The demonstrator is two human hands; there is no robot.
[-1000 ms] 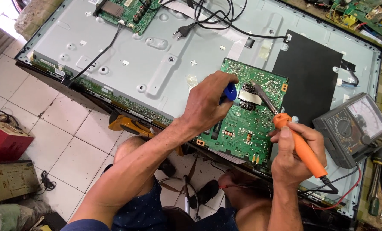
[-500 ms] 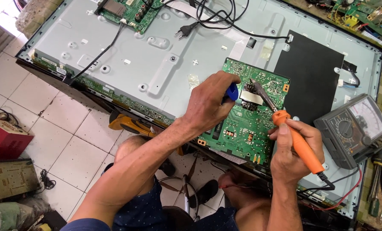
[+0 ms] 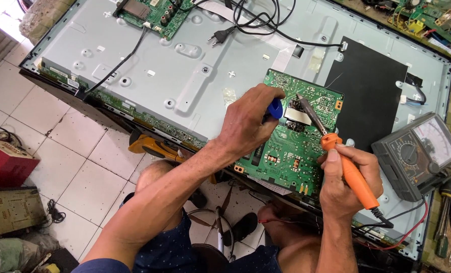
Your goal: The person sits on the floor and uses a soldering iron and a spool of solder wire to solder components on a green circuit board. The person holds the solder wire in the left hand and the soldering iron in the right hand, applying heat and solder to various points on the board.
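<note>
A green circuit board (image 3: 291, 146) lies on the grey metal back of a large flat panel (image 3: 185, 71). My left hand (image 3: 248, 121) rests on the board and grips a tool with a blue handle (image 3: 274, 108). My right hand (image 3: 344, 184) holds an orange-handled soldering iron (image 3: 349, 172); its metal tip (image 3: 304, 106) points up-left onto the board near the blue tool. A black sheet (image 3: 369, 96) covers the panel right of the board.
An analog multimeter (image 3: 420, 151) sits at the right with pliers (image 3: 450, 202) beside it. A second green board (image 3: 152, 12) and a black plug cable (image 3: 225, 33) lie at the top. Red and olive boxes (image 3: 6, 192) stand on the tiled floor left. My knees are below the panel.
Both hands stay on the board; the soldering iron tip has shifted only slightly against the board. Nothing was picked up or let go.
</note>
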